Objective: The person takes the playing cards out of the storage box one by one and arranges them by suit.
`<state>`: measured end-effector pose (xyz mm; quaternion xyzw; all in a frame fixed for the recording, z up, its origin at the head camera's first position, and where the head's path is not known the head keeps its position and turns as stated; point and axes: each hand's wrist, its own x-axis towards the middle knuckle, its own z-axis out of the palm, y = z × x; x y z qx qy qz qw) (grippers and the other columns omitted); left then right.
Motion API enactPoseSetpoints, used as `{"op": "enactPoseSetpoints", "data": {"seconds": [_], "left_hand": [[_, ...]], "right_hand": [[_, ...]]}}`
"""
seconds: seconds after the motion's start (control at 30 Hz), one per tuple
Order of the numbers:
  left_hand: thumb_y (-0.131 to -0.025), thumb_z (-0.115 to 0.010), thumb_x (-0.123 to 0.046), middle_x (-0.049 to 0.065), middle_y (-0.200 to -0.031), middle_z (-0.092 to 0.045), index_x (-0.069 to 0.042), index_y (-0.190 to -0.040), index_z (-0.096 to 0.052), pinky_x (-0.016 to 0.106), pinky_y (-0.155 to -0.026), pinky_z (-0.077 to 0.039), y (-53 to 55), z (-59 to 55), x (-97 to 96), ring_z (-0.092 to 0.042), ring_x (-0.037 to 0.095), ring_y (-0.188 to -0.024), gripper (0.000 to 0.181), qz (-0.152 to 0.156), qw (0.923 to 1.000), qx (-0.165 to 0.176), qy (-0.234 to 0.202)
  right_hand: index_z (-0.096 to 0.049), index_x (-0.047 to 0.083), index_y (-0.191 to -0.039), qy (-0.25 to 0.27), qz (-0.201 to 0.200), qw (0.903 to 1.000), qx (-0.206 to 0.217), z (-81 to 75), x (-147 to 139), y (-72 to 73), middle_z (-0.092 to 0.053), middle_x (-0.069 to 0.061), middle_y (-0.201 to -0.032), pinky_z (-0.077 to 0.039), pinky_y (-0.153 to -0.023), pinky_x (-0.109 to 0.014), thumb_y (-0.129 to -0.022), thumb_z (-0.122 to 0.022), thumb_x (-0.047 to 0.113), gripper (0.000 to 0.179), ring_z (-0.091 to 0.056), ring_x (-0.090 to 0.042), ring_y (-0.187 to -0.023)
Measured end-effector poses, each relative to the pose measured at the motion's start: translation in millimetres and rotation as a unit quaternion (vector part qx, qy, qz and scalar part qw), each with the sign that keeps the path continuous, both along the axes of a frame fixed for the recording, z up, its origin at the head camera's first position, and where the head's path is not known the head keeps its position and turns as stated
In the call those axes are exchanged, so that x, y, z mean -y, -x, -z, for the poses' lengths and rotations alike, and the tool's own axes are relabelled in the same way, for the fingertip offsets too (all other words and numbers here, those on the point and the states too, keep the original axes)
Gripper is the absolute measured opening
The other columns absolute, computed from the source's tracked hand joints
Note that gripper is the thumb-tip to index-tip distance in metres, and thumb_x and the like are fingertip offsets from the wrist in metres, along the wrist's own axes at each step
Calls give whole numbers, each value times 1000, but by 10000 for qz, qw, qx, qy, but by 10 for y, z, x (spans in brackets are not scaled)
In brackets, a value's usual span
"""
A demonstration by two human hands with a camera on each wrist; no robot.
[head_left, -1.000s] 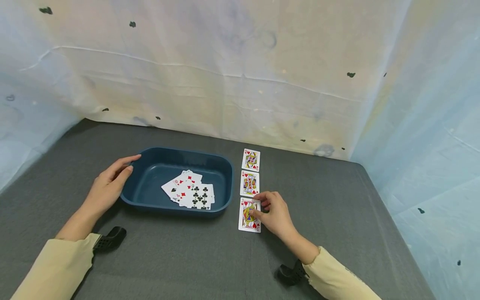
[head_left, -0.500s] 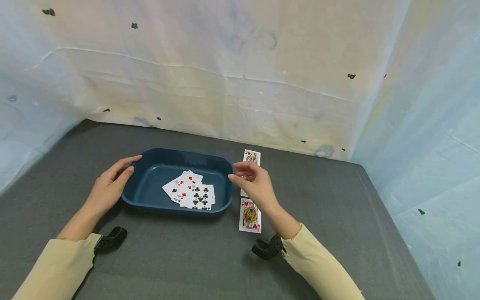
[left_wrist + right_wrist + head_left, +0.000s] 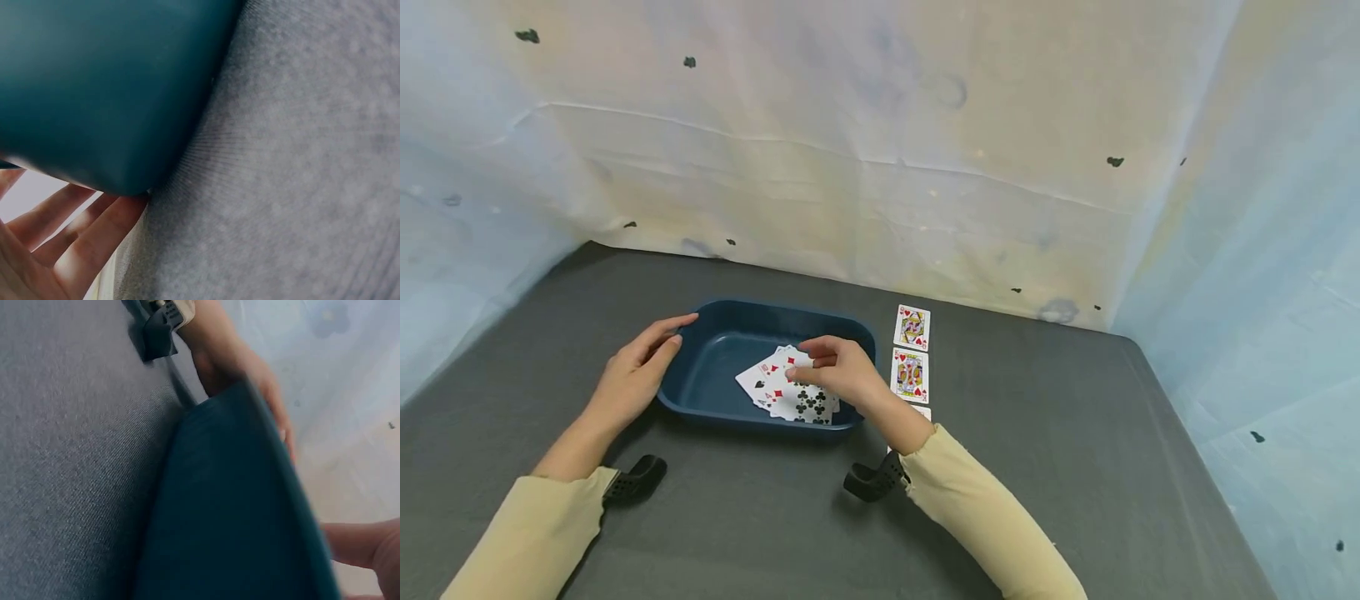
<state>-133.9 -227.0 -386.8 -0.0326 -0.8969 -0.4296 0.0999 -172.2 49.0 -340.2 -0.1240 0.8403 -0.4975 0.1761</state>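
A dark blue tray [image 3: 709, 375] holds a loose pile of playing cards [image 3: 775, 393], red and black suits face up. My left hand [image 3: 631, 377] rests against its left end, thumb and forefinger near the rim; in the left wrist view, extended fingers of that hand [image 3: 81, 244] touch the tray's outer wall [image 3: 106, 94]. Above the pile in the tray hovers my right hand [image 3: 847, 377], fingers loosely bent with no card visible between them. Part of the right hand [image 3: 369, 550] also appears past the tray's wall [image 3: 219, 506] in the blurred right wrist view.
Right of the tray, a queen of hearts [image 3: 913, 327] and a king of hearts [image 3: 910, 376] lie in a column. Below them a third card [image 3: 923, 412] is mostly covered by the right wrist. Pale cloth [image 3: 865, 208] hangs behind the grey table [image 3: 760, 525].
My right hand has left the jack of hearts at the bottom of the column and swung left over the tray's rim to the card pile. The left hand stays at the tray.
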Motion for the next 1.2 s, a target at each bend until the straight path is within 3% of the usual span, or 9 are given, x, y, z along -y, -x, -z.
{"op": "enactPoseSetpoints", "data": {"seconds": [0.1, 0.23, 0.43, 0.6, 0.73, 0.87, 0.93, 1.07, 1.2], "left_hand": [[-105, -35, -34, 8, -80, -42, -21, -146, -42, 31, -54, -29, -3, 4, 4, -37, 13, -61, 44, 52, 10000, -28, -59], [-105, -35, -34, 7, -79, -41, -22, -146, -42, 31, -53, -29, 5, 10, 11, -37, 14, -58, 43, 72, 9999, -43, -89], [-105, -35, -34, 6, -77, -41, -21, -145, -42, 31, -53, -30, 26, 13, 7, -37, 14, -58, 43, 95, 9999, -62, -88], [-105, -35, -33, 6, -77, -41, -21, -145, -42, 31, -54, -30, 17, 9, 5, -37, 13, -60, 43, 105, 9999, -67, -63], [-105, -34, -33, 7, -81, -41, -21, -146, -42, 31, -55, -30, 14, 12, 6, -38, 13, -64, 43, 66, 10000, -70, -23], [-105, -34, -33, 7, -82, -41, -20, -146, -42, 30, -56, -30, 18, 16, 7, -38, 13, -65, 43, 49, 10000, -61, -14], [-105, -34, -33, 7, -82, -41, -20, -146, -42, 30, -56, -30, 20, 15, 6, -38, 12, -65, 43, 44, 10000, -54, -10], [-105, -34, -33, 7, -81, -41, -21, -146, -42, 30, -57, -30, 18, 10, 5, -38, 12, -66, 43, 32, 10000, -41, -31], [-105, -35, -33, 7, -82, -41, -21, -146, -42, 30, -58, -30, 8, 8, 4, -39, 12, -70, 43, 30, 10000, -17, -22]], "right_hand": [[-63, 7, -125, -329, -95, 9994, 100, 44, 41, 30, -57, -13, -130, -46, -95, -40, -82, -76, 20, 46, -52, -28, -119], [-63, 12, -125, -1191, -300, 9924, 48, 74, 74, 68, -55, -11, -133, -41, -100, -44, -78, -80, 20, 51, -46, -29, -126], [-61, 20, -126, -2772, -631, 9575, -486, 92, 108, 61, -50, -7, -127, -35, -96, -49, -69, -86, 23, 62, -40, -27, -118], [-59, 20, -123, -3175, -686, 9433, -680, 96, 130, 26, -49, -7, -124, -35, -95, -47, -67, -88, 23, 63, -40, -26, -114], [-60, 18, -120, -2822, -554, 9552, -706, 85, 115, 26, -49, -9, -119, -40, -88, -40, -68, -87, 20, 58, -43, -23, -106], [-64, 18, -117, -2034, -451, 9758, -669, 89, 74, 37, -48, -13, -121, -44, -77, -32, -72, -84, 11, 50, -48, -23, -102], [-67, 18, -117, -1697, -550, 9811, -745, 86, 54, 47, -51, -14, -126, -46, -75, -29, -72, -82, 8, 49, -52, -24, -103], [-66, 21, -123, -1210, -944, 9862, -619, 77, 25, 69, -54, -9, -133, -46, -68, -25, -74, -79, 4, 53, -55, -18, -92], [-55, 23, -135, -931, -1579, 9827, -272, 70, 16, 63, -54, -7, -130, -44, -64, -24, -77, -75, -1, 66, -51, -13, -80]]}}
